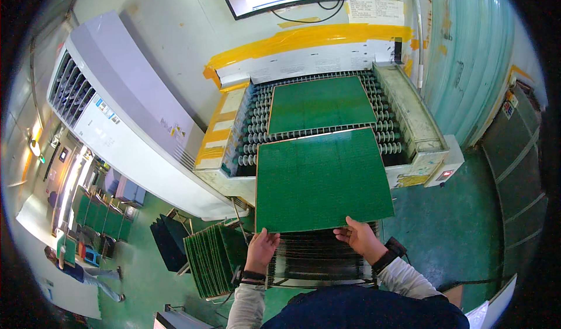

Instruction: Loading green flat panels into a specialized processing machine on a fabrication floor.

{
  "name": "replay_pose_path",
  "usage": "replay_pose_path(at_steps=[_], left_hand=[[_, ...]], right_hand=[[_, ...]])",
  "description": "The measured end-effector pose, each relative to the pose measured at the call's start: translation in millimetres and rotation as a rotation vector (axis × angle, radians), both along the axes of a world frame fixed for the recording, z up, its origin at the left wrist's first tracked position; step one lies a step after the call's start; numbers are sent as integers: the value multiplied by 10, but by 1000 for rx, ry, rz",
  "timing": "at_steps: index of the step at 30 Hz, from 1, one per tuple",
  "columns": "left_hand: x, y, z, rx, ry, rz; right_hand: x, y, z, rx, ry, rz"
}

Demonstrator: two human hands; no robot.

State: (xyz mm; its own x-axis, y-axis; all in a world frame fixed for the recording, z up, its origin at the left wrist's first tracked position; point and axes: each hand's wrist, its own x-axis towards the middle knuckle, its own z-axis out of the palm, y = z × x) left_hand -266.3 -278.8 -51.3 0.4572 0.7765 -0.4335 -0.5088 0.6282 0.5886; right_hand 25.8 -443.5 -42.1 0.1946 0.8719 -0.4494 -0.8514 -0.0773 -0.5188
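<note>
Panel (324,180) pinched along its near edge by left hand (263,250) and right hand (360,240), spread apart seemingly for balance, reaches over rollers (390,148).

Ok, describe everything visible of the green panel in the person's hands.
The green panel is a thin, flat, roughly rectangular sheet with a slightly glossy, coated-looking surface, faint rows of marks and a pale brownish edge. One broad face is turned up. The left hand grips its near left corner, the right hand its near edge toward the right. Its far part extends over the rollers, close to a second green panel; whether it rests on them is unclear.
</note>
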Motion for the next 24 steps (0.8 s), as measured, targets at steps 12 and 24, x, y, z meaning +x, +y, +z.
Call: replay_pose_path(at_steps=[12,24], left_hand=[[207,210,83,74,-58,-14],[261,142,12,154,80,-93]], right_hand=[[-15,163,91,-16,-73,141],[90,342,147,17,-174,123]])
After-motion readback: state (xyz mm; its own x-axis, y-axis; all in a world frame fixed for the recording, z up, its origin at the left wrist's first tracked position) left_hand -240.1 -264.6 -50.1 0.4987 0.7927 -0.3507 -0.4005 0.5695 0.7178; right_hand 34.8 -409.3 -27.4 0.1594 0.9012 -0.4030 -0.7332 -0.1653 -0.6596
